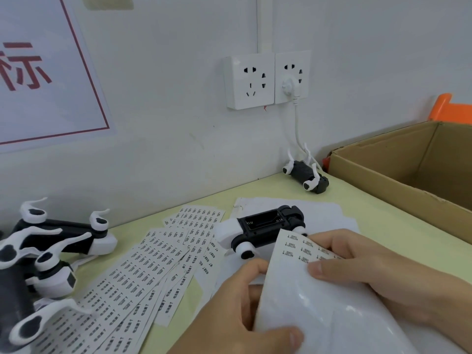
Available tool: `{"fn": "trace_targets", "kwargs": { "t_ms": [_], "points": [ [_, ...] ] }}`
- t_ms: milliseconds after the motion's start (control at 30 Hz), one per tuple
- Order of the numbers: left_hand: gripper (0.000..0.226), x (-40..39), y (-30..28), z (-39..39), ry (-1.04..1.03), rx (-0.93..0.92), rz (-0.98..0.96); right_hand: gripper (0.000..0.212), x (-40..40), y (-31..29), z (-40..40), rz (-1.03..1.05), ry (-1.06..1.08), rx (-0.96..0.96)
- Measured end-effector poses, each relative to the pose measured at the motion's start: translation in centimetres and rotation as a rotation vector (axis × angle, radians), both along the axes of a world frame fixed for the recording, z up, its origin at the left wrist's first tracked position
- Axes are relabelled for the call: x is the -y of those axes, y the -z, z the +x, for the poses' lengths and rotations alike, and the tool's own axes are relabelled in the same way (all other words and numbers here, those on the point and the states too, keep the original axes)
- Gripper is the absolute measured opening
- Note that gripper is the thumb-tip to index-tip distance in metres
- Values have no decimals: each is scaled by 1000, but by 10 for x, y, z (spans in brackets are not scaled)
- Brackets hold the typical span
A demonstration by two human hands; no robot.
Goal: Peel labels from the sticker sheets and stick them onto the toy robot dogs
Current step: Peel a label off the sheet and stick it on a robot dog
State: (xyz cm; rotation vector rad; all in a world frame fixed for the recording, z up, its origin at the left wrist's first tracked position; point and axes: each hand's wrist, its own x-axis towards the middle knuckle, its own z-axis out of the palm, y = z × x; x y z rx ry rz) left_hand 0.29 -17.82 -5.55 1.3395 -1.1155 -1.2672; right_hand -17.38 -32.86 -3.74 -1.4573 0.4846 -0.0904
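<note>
**Label sheet in hand, dog waiting**

While my left hand [245,315] grips the glossy sticker sheet [306,297] from below, my right hand [362,261] pinches its printed top edge. Just beyond, a toy robot dog [258,231] lies belly-up with no label that I can see. Spare sheets [143,272] fan out to the left beside more dogs [51,241]; another dog [306,176] lies by the wall. Most labelling seemingly remains.

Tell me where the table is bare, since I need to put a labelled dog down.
Bare green table lies between the cardboard box and the white paper under the open toy dog, up to the dog by the wall. The left is crowded with sticker sheets and piled dogs; both hands fill the front.
</note>
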Motion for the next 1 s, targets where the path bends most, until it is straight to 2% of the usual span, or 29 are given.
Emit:
{"fn": "trace_targets", "kwargs": {
  "t_ms": [100,200,267,433,567,633,733,800,867,933,1000],
  "points": [
    [46,4,-7,-5,-138,94,-27,36,-4,-1,1,-239,81,-143],
    [26,10,-9,-9,-266,255,-35,37,-9,0,5,-371,77,-161],
    [27,11,-8,-8,-283,302,-10,32,-10,-2,6,-341,34,-141],
    [28,7,-12,-1,-358,259,-17,22,1,-13,-8,-220,-111,-170],
    [26,4,-23,1,-380,322,-26,21,9,-16,-14,-115,-148,-131],
    [29,4,-27,3,-430,417,-47,22,9,-15,-12,-101,-134,-98],
    [36,2,-35,2,-529,799,-196,20,6,-15,-10,-110,-103,-59],
    [23,2,-41,-4,-469,930,-356,20,3,-15,-8,-138,-87,-47],
    [12,4,-43,-13,-351,915,-367,21,0,-14,-6,-172,-57,-33],
    [19,7,-38,-19,-250,892,-330,27,-2,-13,-4,-175,-21,-10],
    [22,10,-33,-22,-245,887,-342,34,-5,-11,-2,-173,13,8]
  ]
}}
